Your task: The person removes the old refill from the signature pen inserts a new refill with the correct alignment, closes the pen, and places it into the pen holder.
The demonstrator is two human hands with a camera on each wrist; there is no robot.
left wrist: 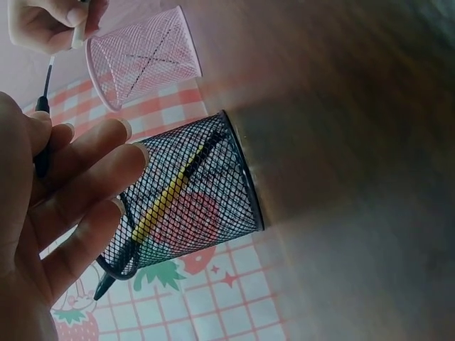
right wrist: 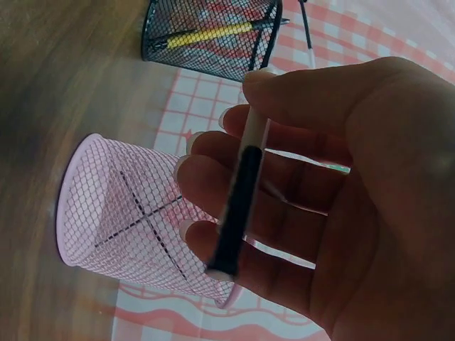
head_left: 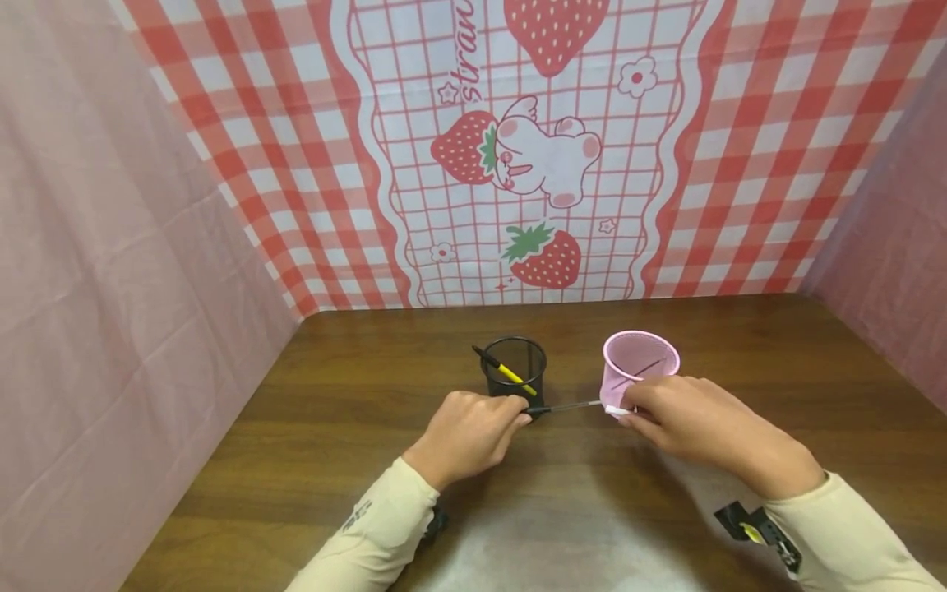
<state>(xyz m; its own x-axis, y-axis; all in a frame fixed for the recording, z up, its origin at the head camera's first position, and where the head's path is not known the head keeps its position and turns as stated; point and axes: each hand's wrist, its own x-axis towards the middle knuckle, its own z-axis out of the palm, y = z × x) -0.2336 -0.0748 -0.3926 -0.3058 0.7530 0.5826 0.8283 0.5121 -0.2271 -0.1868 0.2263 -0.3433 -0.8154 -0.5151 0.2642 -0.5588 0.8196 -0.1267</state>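
My left hand [head_left: 466, 432] pinches a thin-shafted tool with a black handle [left wrist: 43, 106] between thumb and index finger, its other fingers loosely extended. The shaft points right, its tip near the white end of a slim black-and-white pen-shaped stick [right wrist: 240, 195]. That stick is held by my right hand [head_left: 703, 427] between thumb and fingers. Just beyond the left hand stands a black mesh pen holder [head_left: 515, 339] with a yellow-and-black pen [head_left: 509, 372] leaning in it. Behind the right hand is a pink mesh pen holder [head_left: 612, 378]; two thin dark sticks [right wrist: 146, 213] cross inside.
Both holders stand on a brown wooden table [head_left: 355, 386]. A red-and-white checked cloth [head_left: 518, 164] with strawberries hangs behind it. Pale pink curtains [head_left: 148, 271] close off the left and right sides.
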